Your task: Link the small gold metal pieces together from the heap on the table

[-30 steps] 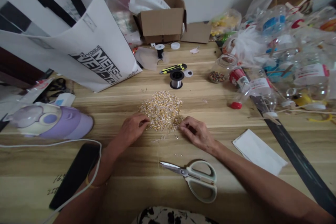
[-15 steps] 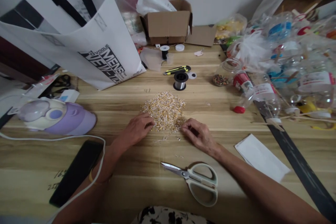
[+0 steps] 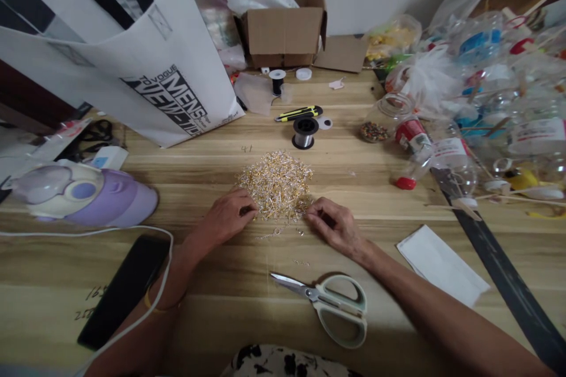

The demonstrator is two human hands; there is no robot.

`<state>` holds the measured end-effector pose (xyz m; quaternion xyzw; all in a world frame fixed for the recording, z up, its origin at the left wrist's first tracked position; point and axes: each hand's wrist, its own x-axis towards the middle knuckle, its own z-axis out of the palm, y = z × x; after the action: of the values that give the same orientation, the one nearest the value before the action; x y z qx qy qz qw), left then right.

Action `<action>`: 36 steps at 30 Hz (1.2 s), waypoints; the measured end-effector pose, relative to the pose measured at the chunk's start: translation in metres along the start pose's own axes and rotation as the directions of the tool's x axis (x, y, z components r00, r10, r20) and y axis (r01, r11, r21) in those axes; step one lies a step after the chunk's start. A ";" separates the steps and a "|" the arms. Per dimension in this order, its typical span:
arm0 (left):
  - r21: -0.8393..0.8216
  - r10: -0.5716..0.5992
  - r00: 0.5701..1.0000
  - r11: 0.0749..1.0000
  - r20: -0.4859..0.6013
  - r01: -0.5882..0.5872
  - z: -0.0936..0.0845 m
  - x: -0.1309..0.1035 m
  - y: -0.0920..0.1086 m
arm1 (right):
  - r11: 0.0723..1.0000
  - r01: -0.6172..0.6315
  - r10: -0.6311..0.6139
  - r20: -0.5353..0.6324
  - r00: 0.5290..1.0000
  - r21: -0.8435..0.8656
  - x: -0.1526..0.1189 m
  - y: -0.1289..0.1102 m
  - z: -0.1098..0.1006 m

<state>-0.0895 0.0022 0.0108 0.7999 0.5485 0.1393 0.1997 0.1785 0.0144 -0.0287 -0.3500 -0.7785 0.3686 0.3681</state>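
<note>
A heap of small gold and clear pieces [image 3: 278,182], too fine to tell apart, lies on the wooden table. At its near left edge is my left hand [image 3: 227,215], thumb and fingers pinched together. My right hand [image 3: 333,225] pinches at the near right edge of the heap, touching it. Whatever either hand has between its fingertips is too small to make out. Just below the heap lies a short fine chain with a ring [image 3: 277,231]. Closer to me, a pair of scissors [image 3: 312,294] rests with blades closed and pale handles pointing right.
Behind the heap are a wire spool [image 3: 303,138] and a yellow-black cutter knife [image 3: 292,115]. A black phone [image 3: 124,294] and a purple device [image 3: 119,197] lie left, near a white cable. Folded paper [image 3: 442,265] and several plastic bottles [image 3: 451,153] are at right.
My left hand has drawn slightly left, its fingers closing more tightly. My right hand stays nearly in place at the heap's edge. The camera view has shifted a little.
</note>
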 end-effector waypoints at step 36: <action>0.041 0.068 0.975 0.997 -0.213 -0.061 0.017 0.000 -0.001 | 1.000 -0.024 0.024 0.030 0.999 -0.014 0.003 0.001 0.000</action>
<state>-0.0827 -0.0003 -0.0042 0.8010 0.5428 0.2217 0.1210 0.1772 0.0169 -0.0290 -0.3563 -0.7821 0.3730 0.3496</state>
